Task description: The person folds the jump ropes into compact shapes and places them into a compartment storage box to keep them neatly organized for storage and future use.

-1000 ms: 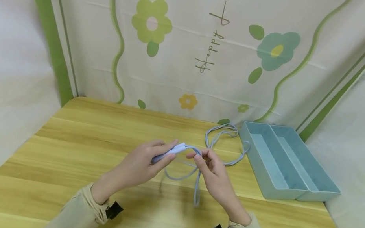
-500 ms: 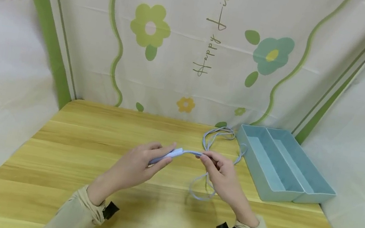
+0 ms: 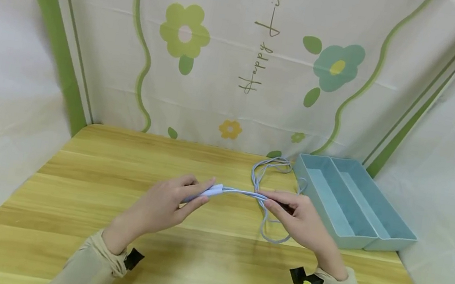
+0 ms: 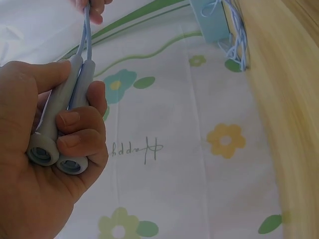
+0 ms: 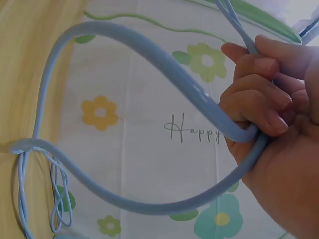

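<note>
A pale blue jump rope stretches between the two hands above the table. In the left wrist view, its two handles (image 4: 60, 99) lie side by side in the left hand (image 3: 156, 208), with fingers and thumb curled round them. The right hand (image 3: 304, 221) pinches the paired cords (image 3: 242, 192) a short way from the handles. From under its curled fingers, a large loop of cord (image 5: 169, 74) hangs out in the right wrist view. The rest of the cord (image 3: 257, 174) runs back in loose coils on the table.
Two light blue trays, a left one (image 3: 350, 243) and a right one (image 3: 396, 245), stand side by side at the right of the wooden table (image 3: 101, 261). The coils lie against the left tray. A printed curtain (image 3: 213, 90) rises behind the table's back edge.
The right hand has slid right along the cords, so a longer, straighter stretch shows between the hands. The hanging loop moved right with it. The left hand shifted slightly left, still gripping the handles.
</note>
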A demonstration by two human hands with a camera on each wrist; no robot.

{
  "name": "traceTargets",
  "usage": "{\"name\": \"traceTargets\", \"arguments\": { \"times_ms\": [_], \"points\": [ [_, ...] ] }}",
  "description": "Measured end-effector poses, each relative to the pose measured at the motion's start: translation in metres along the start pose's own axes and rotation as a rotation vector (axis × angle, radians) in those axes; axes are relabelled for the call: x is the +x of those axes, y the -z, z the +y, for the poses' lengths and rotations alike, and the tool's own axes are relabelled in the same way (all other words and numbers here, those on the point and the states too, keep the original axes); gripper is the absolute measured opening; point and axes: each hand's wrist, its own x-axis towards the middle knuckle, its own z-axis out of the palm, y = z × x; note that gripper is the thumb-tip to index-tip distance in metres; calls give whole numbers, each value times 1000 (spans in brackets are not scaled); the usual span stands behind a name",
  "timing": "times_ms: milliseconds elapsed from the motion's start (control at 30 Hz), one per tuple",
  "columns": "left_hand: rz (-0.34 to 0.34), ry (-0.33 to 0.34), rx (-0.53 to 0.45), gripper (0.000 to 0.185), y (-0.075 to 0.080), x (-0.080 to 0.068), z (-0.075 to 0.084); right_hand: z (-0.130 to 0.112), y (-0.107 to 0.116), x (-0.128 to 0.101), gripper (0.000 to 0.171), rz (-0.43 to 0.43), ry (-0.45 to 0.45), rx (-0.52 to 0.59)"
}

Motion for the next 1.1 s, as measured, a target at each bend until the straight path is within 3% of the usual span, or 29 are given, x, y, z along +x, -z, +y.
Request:
{"name": "traceTargets", "arguments": {
  "times_ms": [267,500,767,1100],
  "points": [
    [-87,30,9,44,2,-1,-2,8,1,-1,29,56,64,-82],
    [-121,21,6,44,2,-2,-2,12,3,0,28,109,127,-163],
    [-120,41,15,44,1,-2,-2,15,-2,2,27,189,208,-263],
    [-57,22,65,46,5,-2,-1,15,0,1,26,140,167,-240]
  ]
}}
